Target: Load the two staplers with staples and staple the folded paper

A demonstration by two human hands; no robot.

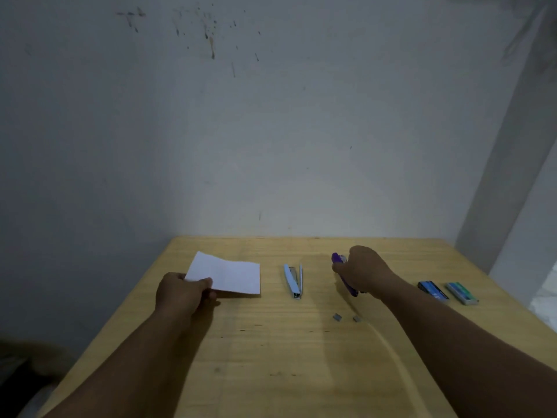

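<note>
Two hands: both work over the worktop, one at each side.
Worktop (271, 357): pale wood, pushed against a grey wall (271, 131) at 12 o'clock.
Left hand (180, 294): at 9 o'clock, thumb on top, pinching the near left corner of the folded paper.
Right hand (366, 271): at 2 o'clock, curled around the purple stapler, fingers closed on it.
Folded paper (229, 276): white, lying flat at 10 o'clock, a crease across it.
Light blue stapler (293, 280): at 12 o'clock between paper and right hand, hinged open in a narrow V, touched by neither hand.
Purple stapler (338, 258): mostly hidden under the right hand; both ends show.
Blue staple box (432, 291): at 3 o'clock, just beside the green staple box (461, 293).
Staple strips (337, 317): two small grey pieces lying loose, near the purple stapler at its 6 o'clock.
</note>
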